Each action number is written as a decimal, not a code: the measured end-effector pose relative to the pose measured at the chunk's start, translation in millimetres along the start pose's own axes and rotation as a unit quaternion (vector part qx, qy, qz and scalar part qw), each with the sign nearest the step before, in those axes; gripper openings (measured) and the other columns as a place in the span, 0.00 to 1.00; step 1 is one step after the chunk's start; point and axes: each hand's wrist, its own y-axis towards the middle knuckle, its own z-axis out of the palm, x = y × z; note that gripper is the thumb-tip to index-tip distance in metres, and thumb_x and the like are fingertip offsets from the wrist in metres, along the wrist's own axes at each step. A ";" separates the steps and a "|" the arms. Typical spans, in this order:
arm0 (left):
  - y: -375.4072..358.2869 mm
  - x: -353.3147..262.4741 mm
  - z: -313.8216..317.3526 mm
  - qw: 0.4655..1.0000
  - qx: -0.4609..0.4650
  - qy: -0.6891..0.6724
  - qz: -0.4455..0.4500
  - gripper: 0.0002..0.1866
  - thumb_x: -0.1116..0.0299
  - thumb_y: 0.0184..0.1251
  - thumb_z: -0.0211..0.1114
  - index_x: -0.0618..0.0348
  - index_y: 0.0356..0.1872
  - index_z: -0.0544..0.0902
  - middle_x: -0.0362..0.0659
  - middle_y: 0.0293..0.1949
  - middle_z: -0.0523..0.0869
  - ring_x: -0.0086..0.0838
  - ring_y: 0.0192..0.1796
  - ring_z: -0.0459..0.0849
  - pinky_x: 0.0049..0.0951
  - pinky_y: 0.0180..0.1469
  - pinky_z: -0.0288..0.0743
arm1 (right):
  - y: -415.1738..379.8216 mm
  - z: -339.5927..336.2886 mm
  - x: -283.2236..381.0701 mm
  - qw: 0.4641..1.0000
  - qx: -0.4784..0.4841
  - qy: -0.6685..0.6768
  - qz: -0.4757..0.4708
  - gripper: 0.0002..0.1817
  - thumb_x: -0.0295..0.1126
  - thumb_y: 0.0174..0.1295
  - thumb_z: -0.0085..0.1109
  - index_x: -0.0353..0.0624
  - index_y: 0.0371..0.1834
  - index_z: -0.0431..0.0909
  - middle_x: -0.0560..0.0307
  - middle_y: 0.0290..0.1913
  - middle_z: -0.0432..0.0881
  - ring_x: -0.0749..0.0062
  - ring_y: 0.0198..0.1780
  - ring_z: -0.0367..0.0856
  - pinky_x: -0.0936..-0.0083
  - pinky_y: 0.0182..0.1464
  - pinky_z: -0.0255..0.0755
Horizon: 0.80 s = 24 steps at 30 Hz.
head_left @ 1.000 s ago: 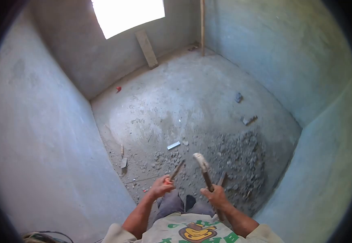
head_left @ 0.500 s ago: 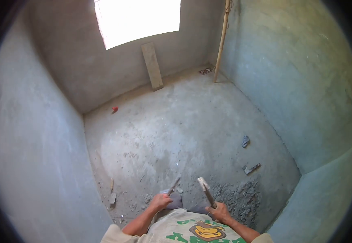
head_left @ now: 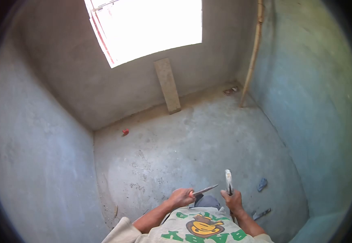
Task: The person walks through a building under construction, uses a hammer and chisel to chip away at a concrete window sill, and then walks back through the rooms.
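Observation:
My left hand [head_left: 181,197] is closed around a narrow, pointed metal chisel [head_left: 205,189], its tip angled up and to the right. Close by on the right, my right hand [head_left: 232,200] grips a hammer [head_left: 228,177] with a whitish, worn head, held upright in front of my body. The two tools are apart, with a small gap between the chisel's tip and the hammer. Both hands are just above my lap, over the grey concrete floor [head_left: 184,150].
A plank [head_left: 168,86] leans on the wall below the bright window [head_left: 151,28]. A bamboo pole [head_left: 253,56] stands in the far right corner. On the floor lie a small red object [head_left: 125,132], a bluish-grey lump [head_left: 262,184] and a dark-handled tool [head_left: 262,214].
The view has tilted upward, so the rubble and trowel have mostly left it. The hammer now stands more upright; the chisel lies flatter, pointing right. Both tools are still held.

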 end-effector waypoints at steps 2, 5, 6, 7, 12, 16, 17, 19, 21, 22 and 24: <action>17.9 22.4 -27.5 0.999 -0.020 -0.023 -0.043 0.14 0.56 0.57 0.56 0.56 0.30 0.78 0.56 0.28 0.81 0.55 0.33 0.79 0.47 0.36 0.73 | 78.3 5.8 33.9 0.998 0.050 0.015 0.035 0.16 0.38 0.56 0.65 0.38 0.20 0.75 0.57 0.14 0.73 0.77 0.19 0.69 0.70 0.24 0.65; 39.2 78.8 -31.7 0.974 -0.105 -0.025 -0.202 0.16 0.54 0.50 0.63 0.57 0.30 0.79 0.52 0.27 0.83 0.48 0.32 0.83 0.42 0.34 0.75 | 161.0 29.3 57.2 0.993 0.108 0.050 0.019 0.15 0.38 0.56 0.66 0.38 0.22 0.76 0.61 0.16 0.72 0.82 0.21 0.67 0.72 0.24 0.65; 50.7 104.5 -30.0 0.972 -0.106 -0.027 -0.208 0.16 0.54 0.50 0.63 0.57 0.30 0.79 0.52 0.27 0.83 0.48 0.32 0.83 0.42 0.34 0.75 | 188.8 37.1 69.3 0.992 0.118 0.039 -0.025 0.15 0.38 0.56 0.67 0.39 0.22 0.76 0.64 0.16 0.72 0.84 0.21 0.66 0.74 0.24 0.64; 69.6 131.5 -25.4 0.947 -0.168 -0.109 -0.250 0.15 0.57 0.49 0.67 0.59 0.29 0.79 0.48 0.24 0.83 0.39 0.26 0.82 0.37 0.29 0.74 | 216.7 44.6 75.7 0.989 0.126 0.026 -0.069 0.14 0.38 0.55 0.68 0.40 0.22 0.76 0.68 0.17 0.72 0.85 0.21 0.65 0.75 0.23 0.64; 200.9 149.6 -93.6 0.836 -0.272 -0.361 -0.311 0.15 0.61 0.52 0.72 0.59 0.24 0.75 0.39 0.17 0.77 0.23 0.14 0.72 0.25 0.13 0.64 | 333.5 89.8 60.7 0.988 0.116 -0.026 -0.099 0.14 0.38 0.55 0.68 0.39 0.26 0.78 0.64 0.17 0.73 0.83 0.23 0.67 0.74 0.26 0.66; 334.6 125.5 -208.8 0.897 -0.234 -0.298 -0.229 0.20 0.54 0.52 0.71 0.60 0.22 0.75 0.43 0.18 0.79 0.29 0.21 0.78 0.31 0.25 0.70 | 422.8 75.1 115.2 0.982 0.176 -0.074 0.002 0.14 0.39 0.55 0.67 0.38 0.30 0.80 0.62 0.19 0.75 0.83 0.24 0.68 0.74 0.28 0.68; 348.1 111.4 -233.8 0.907 -0.205 -0.297 -0.218 0.22 0.50 0.51 0.71 0.61 0.21 0.76 0.47 0.21 0.82 0.35 0.27 0.83 0.34 0.32 0.74 | 431.6 71.2 125.9 0.982 0.176 -0.073 0.004 0.14 0.39 0.55 0.67 0.38 0.30 0.80 0.62 0.19 0.75 0.83 0.24 0.68 0.74 0.28 0.68; 420.2 102.7 -286.9 0.955 -0.240 -0.147 -0.099 0.23 0.49 0.52 0.70 0.60 0.23 0.74 0.50 0.24 0.82 0.44 0.30 0.83 0.39 0.36 0.75 | 471.1 66.9 153.4 0.985 0.155 -0.073 -0.015 0.13 0.38 0.56 0.66 0.38 0.29 0.79 0.64 0.19 0.75 0.84 0.24 0.67 0.74 0.27 0.66; 486.1 76.7 -348.1 0.963 -0.250 -0.100 -0.020 0.21 0.49 0.53 0.69 0.58 0.26 0.76 0.50 0.25 0.82 0.48 0.31 0.82 0.42 0.36 0.75 | 521.7 73.1 159.7 0.993 0.111 -0.021 -0.026 0.14 0.38 0.55 0.66 0.38 0.26 0.78 0.65 0.17 0.73 0.86 0.24 0.67 0.76 0.26 0.65; 516.2 62.8 -379.5 0.965 -0.242 -0.103 0.002 0.20 0.50 0.53 0.69 0.57 0.27 0.76 0.49 0.25 0.81 0.46 0.30 0.82 0.40 0.36 0.75 | 549.6 70.9 170.9 0.994 0.097 -0.024 -0.032 0.13 0.37 0.54 0.66 0.37 0.30 0.80 0.59 0.21 0.78 0.82 0.24 0.72 0.74 0.28 0.69; 561.8 44.6 -424.2 0.965 -0.235 -0.116 0.022 0.20 0.51 0.53 0.70 0.57 0.28 0.76 0.48 0.24 0.81 0.45 0.30 0.82 0.39 0.35 0.75 | 603.1 76.7 172.5 0.996 0.063 -0.038 -0.042 0.14 0.39 0.55 0.67 0.36 0.29 0.80 0.58 0.20 0.80 0.81 0.22 0.73 0.73 0.26 0.69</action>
